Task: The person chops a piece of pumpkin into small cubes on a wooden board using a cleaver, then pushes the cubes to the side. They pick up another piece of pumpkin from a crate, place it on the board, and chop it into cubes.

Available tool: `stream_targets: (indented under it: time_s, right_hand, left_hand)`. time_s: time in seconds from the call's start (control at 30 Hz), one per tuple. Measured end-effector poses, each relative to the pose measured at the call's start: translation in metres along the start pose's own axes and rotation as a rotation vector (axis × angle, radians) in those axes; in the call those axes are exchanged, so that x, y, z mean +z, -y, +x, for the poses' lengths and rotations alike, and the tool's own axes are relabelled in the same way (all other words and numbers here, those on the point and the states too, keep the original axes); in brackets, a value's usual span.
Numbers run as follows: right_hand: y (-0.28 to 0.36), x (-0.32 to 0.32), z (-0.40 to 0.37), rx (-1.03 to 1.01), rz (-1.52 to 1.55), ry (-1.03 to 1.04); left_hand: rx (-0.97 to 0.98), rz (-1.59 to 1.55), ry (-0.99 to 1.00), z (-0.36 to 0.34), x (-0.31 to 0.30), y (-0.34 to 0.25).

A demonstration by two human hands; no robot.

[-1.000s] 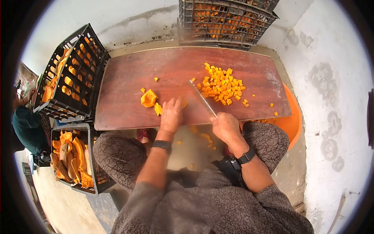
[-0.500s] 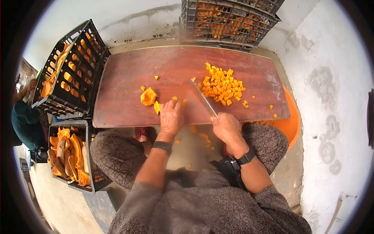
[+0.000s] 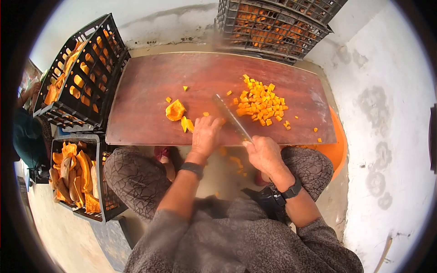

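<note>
My right hand (image 3: 265,154) grips the handle of a knife (image 3: 232,118), whose long blade slants up and left over the red-brown board (image 3: 150,82). My left hand (image 3: 207,136) rests at the board's near edge, fingers curled down on a small pumpkin piece (image 3: 222,121) that is mostly hidden and lies close to the blade. Left of those fingers are a hollow pumpkin chunk (image 3: 175,110) and thin pumpkin slices (image 3: 186,124). A heap of pumpkin cubes (image 3: 264,102) lies right of the knife, with a few cubes scattered around.
An orange tub (image 3: 339,141) stands under the board's right end. Black crates of pumpkin pieces stand at left, one upper crate (image 3: 91,102) and one lower crate (image 3: 104,200). Stacked crates (image 3: 277,27) stand behind, by the wall. Another person (image 3: 28,132) is at far left.
The knife has shifted slightly left, its tip now nearer my left hand. An orange piece now sits at the heap's left edge, beside the blade. The whole view has moved a little.
</note>
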State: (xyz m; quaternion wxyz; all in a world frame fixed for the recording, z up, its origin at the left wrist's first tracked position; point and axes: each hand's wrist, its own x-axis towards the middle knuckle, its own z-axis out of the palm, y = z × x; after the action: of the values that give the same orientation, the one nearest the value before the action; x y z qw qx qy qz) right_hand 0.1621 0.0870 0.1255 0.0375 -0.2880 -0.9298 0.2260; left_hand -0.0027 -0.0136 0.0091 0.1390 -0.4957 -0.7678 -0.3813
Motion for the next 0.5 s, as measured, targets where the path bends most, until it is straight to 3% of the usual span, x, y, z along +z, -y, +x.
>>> stream_targets:
  time_s: [0.5]
  right_hand:
    - [-0.0002,-0.0058,0.0034,0.043,-0.061,0.076]
  left_hand:
    - [-0.155,0.018,0.068,-0.0041,0.0026,0.0034]
